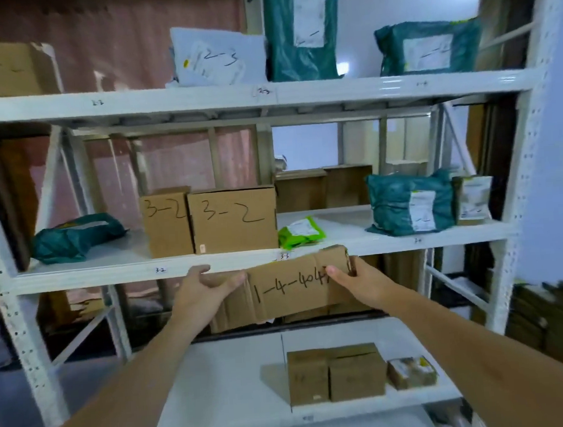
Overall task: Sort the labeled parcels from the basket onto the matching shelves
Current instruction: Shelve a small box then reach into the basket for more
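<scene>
Our left hand point(208, 286) and right hand point(356, 279) grip the cardboard parcel point(288, 289) by its ends; it looks light, stiff, slightly crumpled.

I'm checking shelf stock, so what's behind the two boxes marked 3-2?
Behind the two boxes marked 3-2 only the rack's back uprights and a reddish backdrop show above them. Whatever sits directly behind them on that shelf is covered.
</scene>
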`<state>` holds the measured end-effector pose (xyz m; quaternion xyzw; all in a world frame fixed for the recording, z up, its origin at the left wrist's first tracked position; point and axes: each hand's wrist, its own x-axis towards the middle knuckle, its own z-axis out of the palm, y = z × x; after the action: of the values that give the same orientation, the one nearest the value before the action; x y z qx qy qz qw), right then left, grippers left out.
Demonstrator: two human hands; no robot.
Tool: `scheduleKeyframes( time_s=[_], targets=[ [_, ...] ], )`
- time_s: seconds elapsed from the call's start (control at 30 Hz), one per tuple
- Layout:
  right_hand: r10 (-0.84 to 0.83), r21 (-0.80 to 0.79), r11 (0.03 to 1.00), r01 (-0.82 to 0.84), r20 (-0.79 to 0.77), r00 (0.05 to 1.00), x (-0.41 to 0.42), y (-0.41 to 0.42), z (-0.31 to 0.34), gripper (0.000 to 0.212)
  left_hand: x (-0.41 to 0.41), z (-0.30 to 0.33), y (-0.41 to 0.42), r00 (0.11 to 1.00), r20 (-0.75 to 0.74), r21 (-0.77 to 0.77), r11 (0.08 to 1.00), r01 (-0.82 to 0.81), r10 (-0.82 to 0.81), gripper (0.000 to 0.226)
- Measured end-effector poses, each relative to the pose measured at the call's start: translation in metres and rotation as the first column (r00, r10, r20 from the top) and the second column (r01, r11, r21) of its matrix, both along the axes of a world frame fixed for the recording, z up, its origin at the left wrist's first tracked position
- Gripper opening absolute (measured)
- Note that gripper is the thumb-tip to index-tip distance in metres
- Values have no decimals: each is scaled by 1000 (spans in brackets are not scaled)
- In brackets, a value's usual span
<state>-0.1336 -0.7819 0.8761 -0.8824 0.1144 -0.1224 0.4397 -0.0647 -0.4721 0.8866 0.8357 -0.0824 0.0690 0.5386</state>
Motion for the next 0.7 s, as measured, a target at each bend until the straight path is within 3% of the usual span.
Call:
scheduleKeyframes(
  time_s=[0.27,0.53,0.7],
  targets=[
    [-68,29,997,68,10,998,-57,-90,-11,60,-29,-13,-106,1000,-16,-220,975,-26,23,97],
    [-75,-48,996,76,14,997,-69,-117,3,55,-39,9,-146,999,42,-219,976,13,-4,69],
    [-97,-100,990,100,36,995,-76,-126,19,51,-46,23,-160,993,95,-254,962,96,-74,75]
  ],
)
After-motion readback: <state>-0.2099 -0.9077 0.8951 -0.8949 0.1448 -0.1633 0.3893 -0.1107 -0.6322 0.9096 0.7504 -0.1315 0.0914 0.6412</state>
